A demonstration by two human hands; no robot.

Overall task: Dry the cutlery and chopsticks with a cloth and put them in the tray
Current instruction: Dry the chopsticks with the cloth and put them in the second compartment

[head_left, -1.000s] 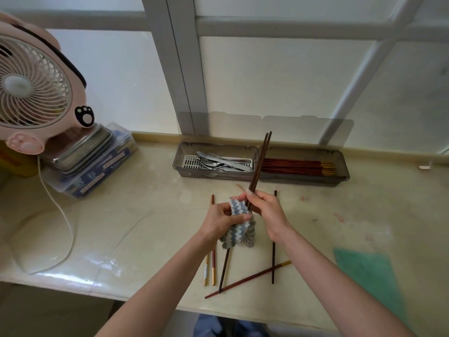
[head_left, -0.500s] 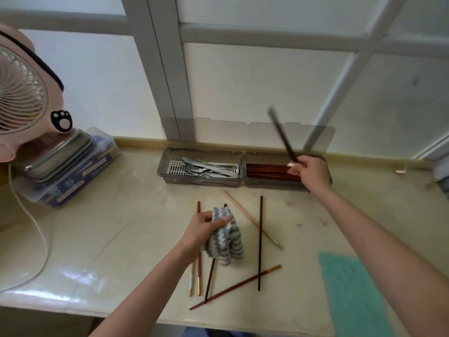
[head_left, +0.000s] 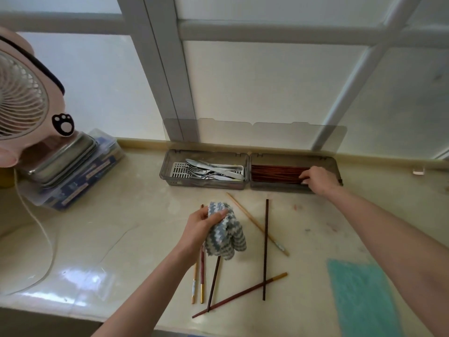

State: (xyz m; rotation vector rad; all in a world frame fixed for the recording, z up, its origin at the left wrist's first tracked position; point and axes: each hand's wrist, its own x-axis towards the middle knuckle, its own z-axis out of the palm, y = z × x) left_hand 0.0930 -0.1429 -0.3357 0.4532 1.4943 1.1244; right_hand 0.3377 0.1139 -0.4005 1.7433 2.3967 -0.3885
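A grey two-part tray (head_left: 204,185) stands at the back of the counter. Forks and knives (head_left: 213,170) lie in its left part and reddish-brown chopsticks (head_left: 274,172) in its right part. My right hand (head_left: 318,178) is down in the right part, fingers curled over the ends of the chopsticks there. Over the middle of the counter, my left hand (head_left: 201,227) grips a blue-and-white knitted cloth (head_left: 226,234). Several loose chopsticks lie around and under the cloth, among them a long dark one (head_left: 266,251) and a pale one (head_left: 255,224).
A pink fan (head_left: 21,98) stands at the left on stacked boxes (head_left: 73,166), and its white cable (head_left: 46,234) loops over the counter. A teal cloth (head_left: 362,295) lies near the front right. The tray's clear lid (head_left: 255,135) leans against the window.
My right hand drew the pair of chopsticks out of the cloth, swung it up and right, then lowered it into the tray's right part. My left hand stays in place with the cloth.
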